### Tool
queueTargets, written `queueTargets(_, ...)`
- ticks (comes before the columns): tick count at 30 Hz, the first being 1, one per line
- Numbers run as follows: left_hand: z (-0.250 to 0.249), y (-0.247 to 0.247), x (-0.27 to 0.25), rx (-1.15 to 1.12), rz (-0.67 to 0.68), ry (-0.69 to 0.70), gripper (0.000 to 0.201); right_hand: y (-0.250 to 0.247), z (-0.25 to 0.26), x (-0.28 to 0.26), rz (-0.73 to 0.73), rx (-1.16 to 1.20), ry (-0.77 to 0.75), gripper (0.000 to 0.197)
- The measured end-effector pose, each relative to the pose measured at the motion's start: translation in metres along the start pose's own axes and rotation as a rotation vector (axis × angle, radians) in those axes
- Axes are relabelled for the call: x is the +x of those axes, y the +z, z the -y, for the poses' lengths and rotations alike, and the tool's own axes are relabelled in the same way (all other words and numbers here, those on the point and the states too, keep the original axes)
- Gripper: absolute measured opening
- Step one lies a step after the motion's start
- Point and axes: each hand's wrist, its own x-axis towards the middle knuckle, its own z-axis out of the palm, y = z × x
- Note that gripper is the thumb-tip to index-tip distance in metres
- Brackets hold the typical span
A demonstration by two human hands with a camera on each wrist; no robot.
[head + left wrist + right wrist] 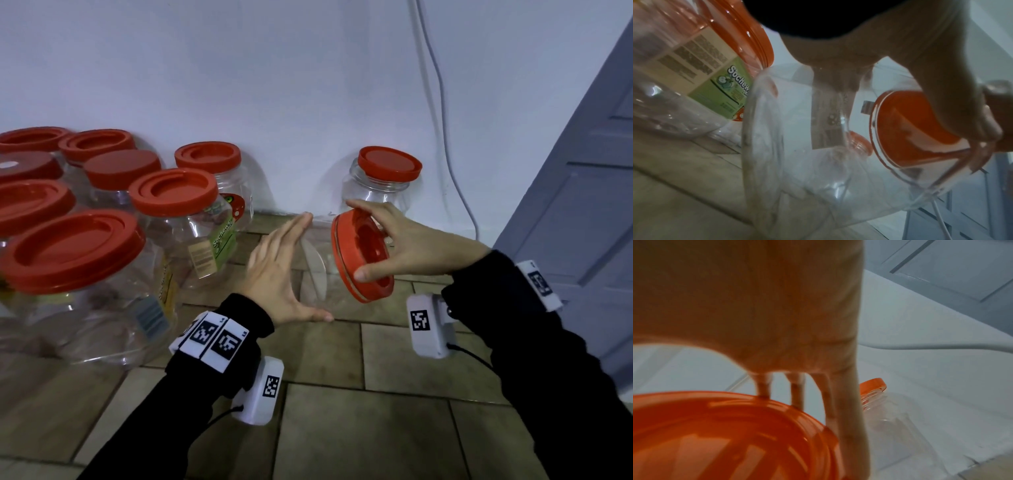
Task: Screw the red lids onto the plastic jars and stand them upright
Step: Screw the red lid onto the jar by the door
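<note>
A clear plastic jar point(317, 253) lies on its side just above the tiled floor, mouth to the right. My left hand point(308, 269) spans its base end, with straight fingers up the far side and the thumb stretched along the underside. In the left wrist view the palm rests on the jar point(807, 162). A red lid point(370, 260) sits on the jar's mouth. My right hand point(359, 240) grips its rim, thumb below and fingers over the top. The right wrist view shows fingers on the lid point(725, 434).
Several red-lidded jars point(171, 219) stand packed together at the left against the white wall. One more lidded jar point(380, 185) stands by the wall behind my right hand. A grey-blue door point(582, 171) stands at the right, with a white cable point(442, 102) down the wall.
</note>
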Motion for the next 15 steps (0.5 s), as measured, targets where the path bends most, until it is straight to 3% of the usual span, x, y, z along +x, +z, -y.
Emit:
queueTargets(3, -0.002, 0.001, 0.002, 0.02, 0.064, 0.029, 0.124, 0.006, 0.001, 0.006, -0.038, -0.109, 0.179, 0.12)
queueTargets(5, -0.003, 0.003, 0.002, 0.037, 0.069, 0.058, 0.123, 0.008, 0.003, 0.005, -0.084, -0.158, 0.226, 0.111)
queueTargets(8, 0.0, 0.008, 0.002, 0.03, -0.018, 0.02, 0.123, 0.013, 0.0, 0.005, -0.191, -0.002, 0.167, 0.108)
queueTargets(12, 0.008, 0.005, 0.0, -0.048, -0.131, -0.103, 0.126, 0.035, -0.009, 0.009, -0.271, 0.327, 0.079, 0.125)
queueTargets(15, 0.017, 0.002, -0.005, -0.13, -0.182, -0.146, 0.13, 0.05, -0.01, 0.012, -0.323, 0.477, 0.04, 0.121)
